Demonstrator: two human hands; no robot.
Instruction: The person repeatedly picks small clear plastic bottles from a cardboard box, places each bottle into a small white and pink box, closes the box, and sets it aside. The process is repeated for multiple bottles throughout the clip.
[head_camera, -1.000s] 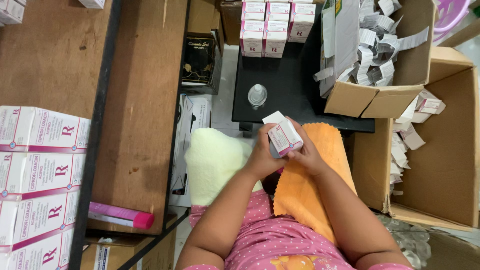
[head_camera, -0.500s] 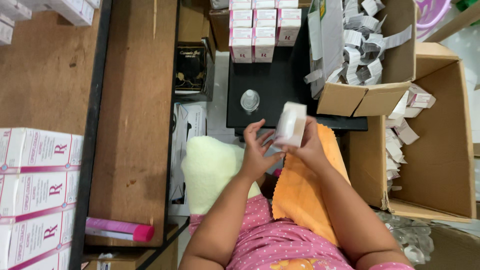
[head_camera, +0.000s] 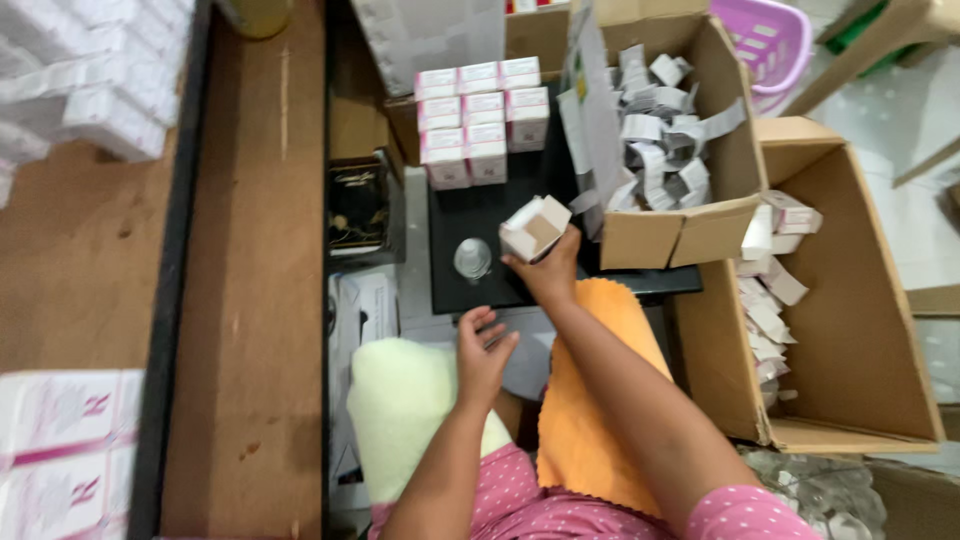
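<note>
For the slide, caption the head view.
Right hand lifts an open small carton over the black tray; left hand empty.

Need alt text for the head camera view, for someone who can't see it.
Seen from above, a person's right hand holds a small white carton, open end up, over a black tray. The left hand hangs open and empty above a pale yellow cloth. Pink-and-white boxes stand in rows at the tray's far end, beside a cardboard box of folded paper leaflets.

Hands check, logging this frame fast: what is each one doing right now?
Left hand: open, empty, above the pale yellow cloth.
Right hand: shut on the small open carton.
</note>
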